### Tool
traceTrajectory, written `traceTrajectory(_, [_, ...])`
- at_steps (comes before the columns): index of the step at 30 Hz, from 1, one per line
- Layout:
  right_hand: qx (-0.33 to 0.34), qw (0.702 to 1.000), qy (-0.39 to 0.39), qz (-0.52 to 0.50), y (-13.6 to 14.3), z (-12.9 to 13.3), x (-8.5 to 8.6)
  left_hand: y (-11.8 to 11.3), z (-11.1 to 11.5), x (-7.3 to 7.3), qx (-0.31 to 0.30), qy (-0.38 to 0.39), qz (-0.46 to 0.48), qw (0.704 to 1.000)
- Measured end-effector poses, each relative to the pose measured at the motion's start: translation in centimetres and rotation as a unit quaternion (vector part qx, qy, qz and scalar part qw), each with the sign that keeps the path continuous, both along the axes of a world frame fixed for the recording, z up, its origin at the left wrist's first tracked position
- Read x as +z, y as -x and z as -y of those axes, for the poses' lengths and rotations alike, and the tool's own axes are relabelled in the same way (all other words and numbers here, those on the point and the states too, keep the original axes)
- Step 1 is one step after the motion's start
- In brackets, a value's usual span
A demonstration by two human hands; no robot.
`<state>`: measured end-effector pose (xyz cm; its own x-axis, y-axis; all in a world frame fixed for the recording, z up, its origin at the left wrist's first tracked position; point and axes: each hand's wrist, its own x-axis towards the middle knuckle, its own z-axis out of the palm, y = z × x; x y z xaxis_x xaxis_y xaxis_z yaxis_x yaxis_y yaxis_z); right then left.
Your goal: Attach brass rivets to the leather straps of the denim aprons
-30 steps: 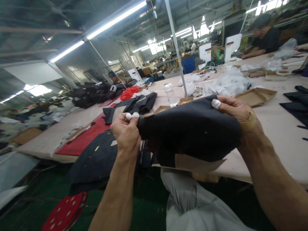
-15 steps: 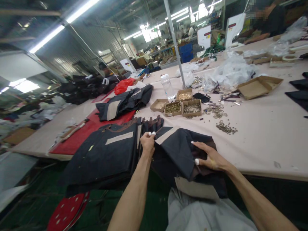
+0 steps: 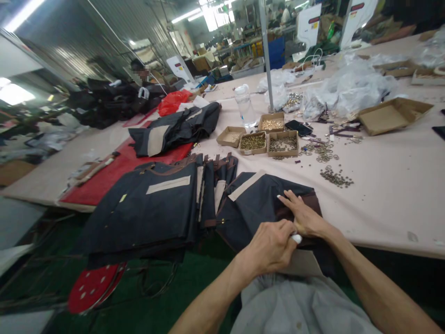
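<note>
A dark cloth piece [image 3: 253,199] with a beige strip and brown parts lies over the table's front edge and hangs toward my body. My left hand [image 3: 274,243] is closed at its near side, fingers curled, beside my right hand; what it grips is hidden under the fingers. On the cloth's right part rests my right hand [image 3: 302,215], its fingers spread and white tips on some of them. Left of the cloth, a stack of folded dark pieces [image 3: 153,208] with beige strips overhangs the edge.
Small boxes of metal parts [image 3: 283,144], a water bottle [image 3: 245,106], a black phone [image 3: 299,127] and loose rings [image 3: 335,177] lie beyond the cloth. A pole [image 3: 267,55] rises behind them. A red stool [image 3: 92,287] stands below left; people are farther back.
My left hand has let go of the cloth's left edge and moved right and nearer, beside my right hand. My right hand has flattened on the cloth. The view has shifted.
</note>
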<state>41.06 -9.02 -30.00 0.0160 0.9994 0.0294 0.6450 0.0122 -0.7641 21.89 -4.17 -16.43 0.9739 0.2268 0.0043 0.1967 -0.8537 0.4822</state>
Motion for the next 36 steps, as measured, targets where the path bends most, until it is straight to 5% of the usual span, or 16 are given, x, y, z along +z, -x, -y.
traceTrajectory(6, [0.006,0.994,-0.069,-0.086,-2.7,0.9,-1.3,0.5,-0.7,-2.2,0.067,-0.118,-0.166,0.977])
traceTrajectory(12, [-0.02,0.986,-0.076,-0.144,-2.5,1.2,-1.6,1.3,-0.6,-3.0,0.182,-0.166,-0.218,0.944])
traceTrajectory(20, [0.0,0.993,-0.079,-0.091,-2.5,1.4,-0.9,1.8,3.4,-5.3,0.196,-0.146,-0.183,0.952])
traceTrajectory(25, [0.0,0.995,-0.084,-0.048,-2.8,-0.2,-2.1,3.1,6.1,-7.1,0.142,-0.116,-0.198,0.963])
traceTrajectory(31, [-0.018,0.99,-0.125,-0.069,-3.2,-0.6,-1.8,2.4,4.7,-5.7,0.25,-0.073,-0.251,0.932])
traceTrajectory(36, [-0.156,0.963,-0.203,-0.081,-2.9,3.2,-1.1,0.4,1.7,-3.8,0.336,-0.04,-0.14,0.93])
